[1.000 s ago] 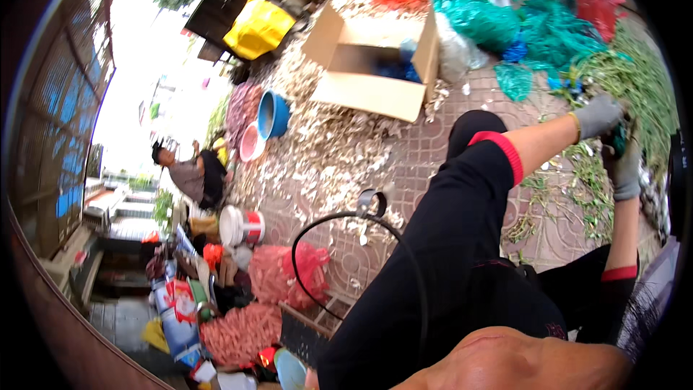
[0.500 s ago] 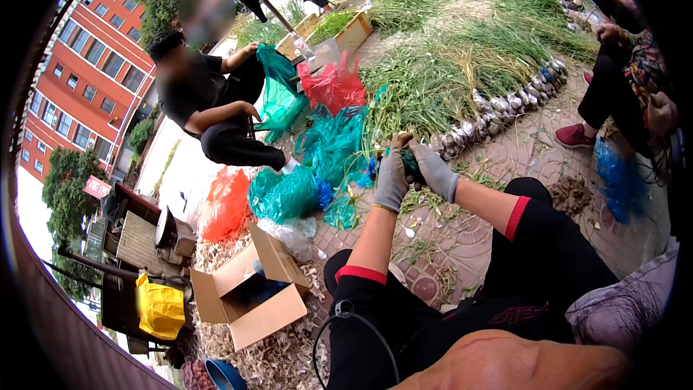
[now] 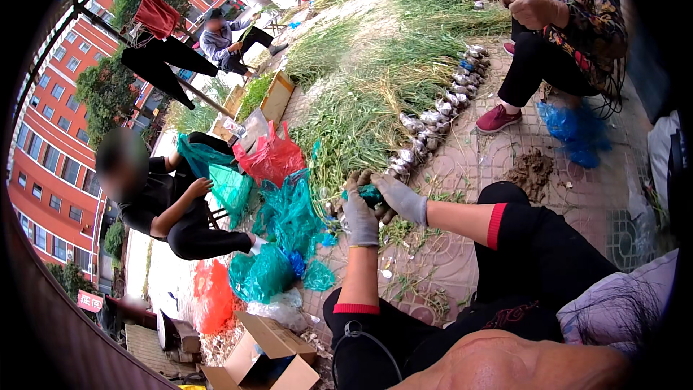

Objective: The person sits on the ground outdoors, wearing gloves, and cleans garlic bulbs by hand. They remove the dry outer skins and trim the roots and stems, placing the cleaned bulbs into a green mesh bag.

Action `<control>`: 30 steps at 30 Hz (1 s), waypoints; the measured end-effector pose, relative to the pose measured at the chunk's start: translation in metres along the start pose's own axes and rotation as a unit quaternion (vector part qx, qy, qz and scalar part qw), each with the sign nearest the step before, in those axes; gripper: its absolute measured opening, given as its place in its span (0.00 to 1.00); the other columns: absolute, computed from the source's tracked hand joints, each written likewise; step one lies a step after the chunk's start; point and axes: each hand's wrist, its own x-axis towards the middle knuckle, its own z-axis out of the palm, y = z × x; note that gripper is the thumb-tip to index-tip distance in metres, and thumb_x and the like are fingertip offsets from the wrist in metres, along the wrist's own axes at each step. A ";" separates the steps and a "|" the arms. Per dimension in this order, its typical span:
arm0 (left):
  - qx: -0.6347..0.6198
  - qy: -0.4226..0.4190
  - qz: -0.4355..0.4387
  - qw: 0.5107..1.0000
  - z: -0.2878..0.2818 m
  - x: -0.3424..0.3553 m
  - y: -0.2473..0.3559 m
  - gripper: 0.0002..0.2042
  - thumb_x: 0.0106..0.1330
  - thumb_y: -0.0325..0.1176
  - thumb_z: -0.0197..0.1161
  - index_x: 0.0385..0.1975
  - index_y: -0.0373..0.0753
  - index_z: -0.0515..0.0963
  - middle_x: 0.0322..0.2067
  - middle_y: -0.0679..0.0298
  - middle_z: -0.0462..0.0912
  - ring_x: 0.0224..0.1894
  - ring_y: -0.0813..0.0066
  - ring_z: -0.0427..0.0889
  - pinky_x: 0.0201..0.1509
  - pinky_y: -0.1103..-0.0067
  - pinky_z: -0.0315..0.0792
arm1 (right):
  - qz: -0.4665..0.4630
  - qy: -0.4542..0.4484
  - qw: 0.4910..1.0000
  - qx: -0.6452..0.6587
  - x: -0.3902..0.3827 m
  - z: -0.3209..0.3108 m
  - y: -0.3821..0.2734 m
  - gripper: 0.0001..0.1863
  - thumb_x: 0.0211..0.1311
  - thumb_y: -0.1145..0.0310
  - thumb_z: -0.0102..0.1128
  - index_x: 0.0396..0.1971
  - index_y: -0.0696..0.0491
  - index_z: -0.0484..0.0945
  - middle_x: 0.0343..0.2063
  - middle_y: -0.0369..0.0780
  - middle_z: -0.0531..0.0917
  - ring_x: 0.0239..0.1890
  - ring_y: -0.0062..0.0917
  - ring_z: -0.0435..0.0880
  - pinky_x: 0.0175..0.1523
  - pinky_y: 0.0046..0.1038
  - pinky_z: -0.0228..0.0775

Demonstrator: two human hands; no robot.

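Both my hands wear grey gloves with soiled fingertips. My left hand (image 3: 359, 215) and my right hand (image 3: 401, 198) meet over a dark teal plastic bundle (image 3: 372, 196), fingers curled round it from both sides. What the plastic wraps is mostly hidden by the gloves. Just beyond my hands lie long green leafy stalks (image 3: 339, 126), heaped in a row. Their lower ends are wrapped in whitish plastic, like the wrapped bundles (image 3: 426, 130) along the heap's right edge. Left of my hands, teal plastic bags (image 3: 292, 209) lie crumpled on the paving.
Red bags (image 3: 268, 157), an orange-red bag (image 3: 213, 296) and an open cardboard box (image 3: 263, 343) lie left. A seated person in black (image 3: 177, 198) handles a green bag. On the right sits a person in a patterned top (image 3: 588, 22), near brown mud (image 3: 532, 173) and a blue bag (image 3: 574, 132).
My view has swung right and up, so the scene sits further left and lower. My hands stay together, and more of the teal bundle shows between them.
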 end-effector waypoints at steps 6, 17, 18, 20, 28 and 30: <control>-0.003 -0.041 -0.009 0.999 0.026 -0.004 -0.006 0.18 0.70 0.48 0.49 0.50 0.42 0.70 0.41 0.62 0.81 0.34 0.72 0.79 0.35 0.76 0.77 | -0.001 0.044 0.999 -0.030 -0.001 -0.015 -0.003 0.24 0.68 0.49 0.41 0.49 0.54 0.68 0.20 0.37 0.78 0.11 0.21 0.74 0.14 0.23 0.68; -0.057 -0.123 -0.021 0.990 -0.017 0.027 -0.008 0.12 0.69 0.40 0.47 0.42 0.40 0.73 0.40 0.58 0.78 0.45 0.63 0.78 0.50 0.69 0.75 | -0.473 0.160 0.664 -0.556 0.010 -0.001 -0.004 0.26 0.63 0.46 0.48 0.52 0.49 0.71 0.43 0.45 0.79 0.47 0.40 0.77 0.54 0.36 0.66; -0.035 -0.142 -0.013 0.989 -0.012 0.015 -0.005 0.13 0.69 0.40 0.47 0.43 0.40 0.72 0.41 0.59 0.78 0.44 0.65 0.78 0.49 0.70 0.76 | -0.438 0.118 0.713 -0.534 0.013 -0.001 0.000 0.25 0.64 0.48 0.48 0.52 0.50 0.72 0.44 0.46 0.78 0.48 0.40 0.76 0.55 0.36 0.66; -0.125 -0.164 -0.067 0.976 0.003 -0.007 -0.001 0.14 0.71 0.40 0.47 0.47 0.37 0.69 0.41 0.61 0.76 0.42 0.71 0.78 0.45 0.76 0.76 | -0.357 0.037 0.796 -0.488 0.015 -0.008 0.002 0.22 0.65 0.52 0.48 0.51 0.51 0.74 0.47 0.48 0.77 0.50 0.41 0.76 0.56 0.37 0.67; 0.240 -0.152 0.169 0.944 -0.022 0.005 -0.001 0.14 0.70 0.41 0.43 0.45 0.39 0.71 0.42 0.62 0.76 0.45 0.68 0.77 0.48 0.74 0.74 | -0.359 0.060 0.893 -0.263 0.024 0.012 0.023 0.26 0.63 0.52 0.54 0.50 0.58 0.73 0.46 0.47 0.77 0.51 0.36 0.75 0.56 0.32 0.66; -0.081 -0.059 -0.006 0.995 -0.016 0.013 -0.007 0.14 0.70 0.40 0.43 0.44 0.38 0.71 0.40 0.63 0.76 0.44 0.69 0.77 0.47 0.75 0.74 | -0.310 0.066 0.912 -0.259 0.024 0.017 0.022 0.27 0.62 0.50 0.56 0.51 0.58 0.72 0.47 0.46 0.77 0.51 0.34 0.75 0.57 0.31 0.66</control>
